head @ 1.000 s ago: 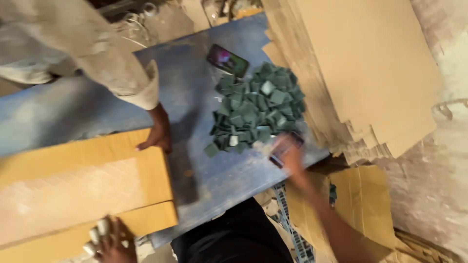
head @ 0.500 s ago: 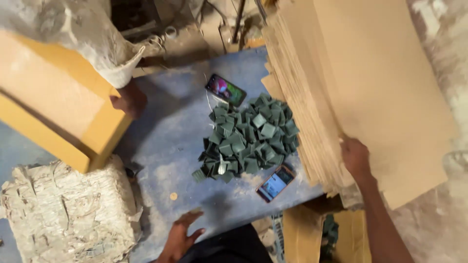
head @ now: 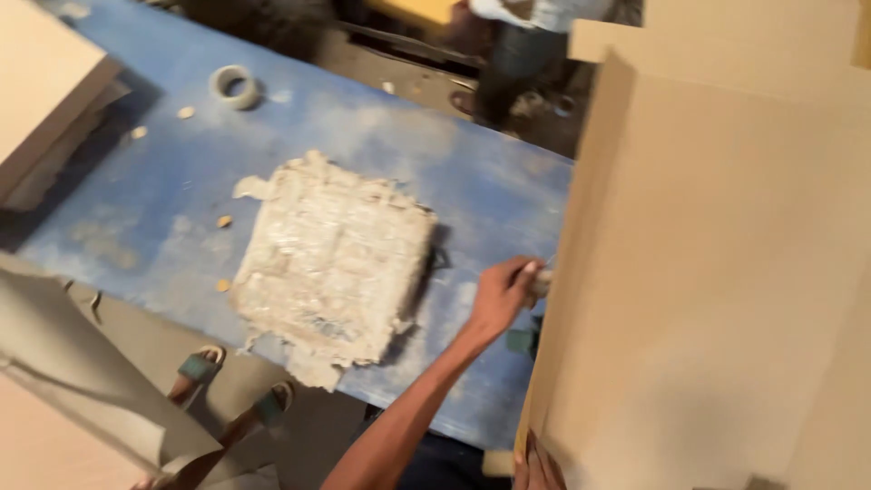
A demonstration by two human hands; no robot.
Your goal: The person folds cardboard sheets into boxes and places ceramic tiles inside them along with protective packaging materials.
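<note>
Blue workbench (head: pixel 163 227) bearing a pale wrapped block (head: pixel 331 263); left hand (head: pixel 504 295) is pinching a raised cardboard sheet's (head: pixel 717 290) edge, right hand's (head: pixel 537 467) fingertips gripping its bottom

We see a blue table (head: pixel 381 136), its paint mottled with pale, dusty white patches. On it lies a whitish-grey block (head: pixel 331 263) with a rough, streaked surface. At the upper left sits a grey roll of tape (head: pixel 234 86). The big cardboard sheet (head: pixel 717 299) filling the right of the frame is plain tan. Small beige crumbs (head: pixel 223 220) dot the blue.
</note>
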